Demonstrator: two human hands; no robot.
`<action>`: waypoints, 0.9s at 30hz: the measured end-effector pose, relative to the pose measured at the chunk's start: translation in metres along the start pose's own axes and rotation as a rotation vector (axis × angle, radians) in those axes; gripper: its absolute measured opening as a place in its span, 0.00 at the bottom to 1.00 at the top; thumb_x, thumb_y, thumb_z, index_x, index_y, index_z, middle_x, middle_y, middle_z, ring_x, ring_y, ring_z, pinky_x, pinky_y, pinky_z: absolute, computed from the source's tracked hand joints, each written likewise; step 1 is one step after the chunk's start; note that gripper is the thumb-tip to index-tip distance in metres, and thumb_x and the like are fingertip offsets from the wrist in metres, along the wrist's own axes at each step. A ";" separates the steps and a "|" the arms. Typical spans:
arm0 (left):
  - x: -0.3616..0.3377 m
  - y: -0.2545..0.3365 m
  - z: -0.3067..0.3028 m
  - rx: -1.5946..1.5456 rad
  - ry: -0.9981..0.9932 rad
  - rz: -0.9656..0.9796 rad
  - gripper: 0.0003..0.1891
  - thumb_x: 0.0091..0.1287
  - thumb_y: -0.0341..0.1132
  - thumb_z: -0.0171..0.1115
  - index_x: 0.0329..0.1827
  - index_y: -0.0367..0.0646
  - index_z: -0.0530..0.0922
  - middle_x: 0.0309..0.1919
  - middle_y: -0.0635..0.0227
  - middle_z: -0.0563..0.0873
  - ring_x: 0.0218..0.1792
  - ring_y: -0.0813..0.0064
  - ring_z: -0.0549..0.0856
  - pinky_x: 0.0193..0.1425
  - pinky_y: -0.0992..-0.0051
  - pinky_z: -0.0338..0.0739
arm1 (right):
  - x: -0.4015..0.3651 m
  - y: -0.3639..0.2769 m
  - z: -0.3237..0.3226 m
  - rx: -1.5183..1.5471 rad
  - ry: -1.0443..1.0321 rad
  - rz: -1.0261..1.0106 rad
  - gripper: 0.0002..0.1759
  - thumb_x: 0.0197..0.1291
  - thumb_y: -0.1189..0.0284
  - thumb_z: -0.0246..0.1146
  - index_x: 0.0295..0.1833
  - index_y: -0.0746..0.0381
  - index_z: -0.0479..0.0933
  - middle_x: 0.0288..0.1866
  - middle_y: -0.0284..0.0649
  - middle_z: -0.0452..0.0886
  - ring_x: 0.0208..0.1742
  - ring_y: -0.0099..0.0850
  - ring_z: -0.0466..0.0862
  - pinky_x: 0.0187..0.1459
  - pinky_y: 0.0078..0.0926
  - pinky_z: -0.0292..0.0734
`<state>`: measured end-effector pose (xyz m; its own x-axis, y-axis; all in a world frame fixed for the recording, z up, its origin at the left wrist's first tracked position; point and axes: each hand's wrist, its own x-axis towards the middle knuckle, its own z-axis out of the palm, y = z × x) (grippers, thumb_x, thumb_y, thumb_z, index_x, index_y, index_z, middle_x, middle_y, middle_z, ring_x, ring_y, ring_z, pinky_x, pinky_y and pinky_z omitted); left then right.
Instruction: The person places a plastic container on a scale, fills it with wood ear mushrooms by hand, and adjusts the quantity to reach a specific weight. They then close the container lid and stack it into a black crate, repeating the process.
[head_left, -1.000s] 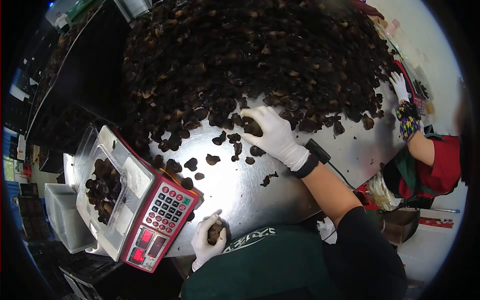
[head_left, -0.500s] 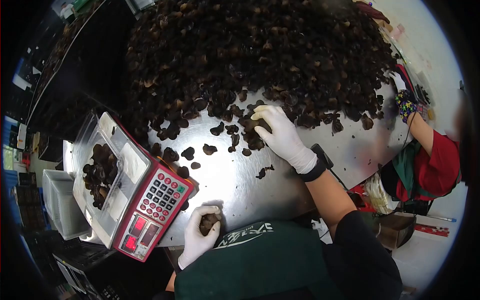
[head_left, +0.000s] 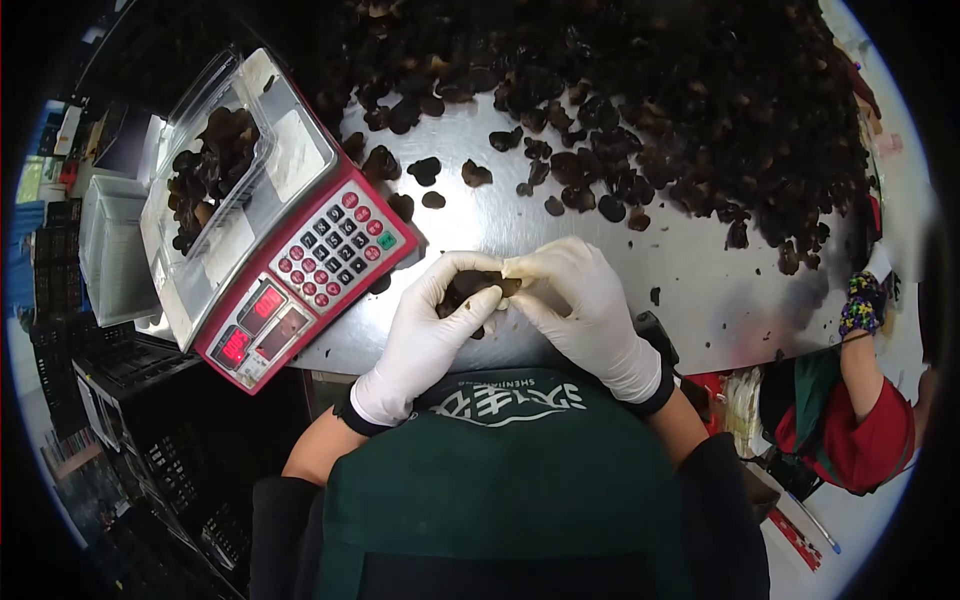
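My left hand (head_left: 420, 335), in a white glove, is closed around a small bunch of dark brown wood ear mushrooms (head_left: 468, 288) close in front of my apron. My right hand (head_left: 590, 315), gloved too, meets it from the other side, thumb and fingers pinching the edge of the same mushrooms. Part of the bunch is hidden by my fingers. Beyond both hands a large heap of wood ear mushrooms (head_left: 690, 110) covers the far part of the metal table (head_left: 690, 260), with loose pieces along its near edge.
At the left stands a red-framed digital scale (head_left: 330, 245), its display lit. A clear plastic box (head_left: 262, 150) holding wood ear mushrooms (head_left: 215, 165) rests on it. Stacked clear boxes (head_left: 115, 250) stand further left. Another person's arm in a red sleeve (head_left: 870, 430) is at the right.
My right hand has come back from the heap to my left hand and now grips the mushrooms with it. My left hand has risen from the table's near edge. The view has shifted.
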<state>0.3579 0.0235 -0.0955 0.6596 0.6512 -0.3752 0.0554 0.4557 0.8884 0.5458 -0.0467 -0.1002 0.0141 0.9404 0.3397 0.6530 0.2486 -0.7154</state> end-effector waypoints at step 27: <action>-0.004 -0.011 0.007 0.834 0.102 0.566 0.18 0.56 0.17 0.72 0.49 0.36 0.82 0.41 0.59 0.88 0.43 0.69 0.89 0.49 0.75 0.82 | -0.015 -0.019 0.008 0.386 0.113 0.497 0.06 0.60 0.82 0.68 0.41 0.62 0.79 0.29 0.30 0.82 0.28 0.15 0.77 0.32 0.16 0.73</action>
<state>0.3601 0.0118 -0.1025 0.6863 0.7065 0.1726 0.2859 -0.4803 0.8292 0.5275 -0.0635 -0.0965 0.3388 0.9399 -0.0424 0.2286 -0.1259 -0.9654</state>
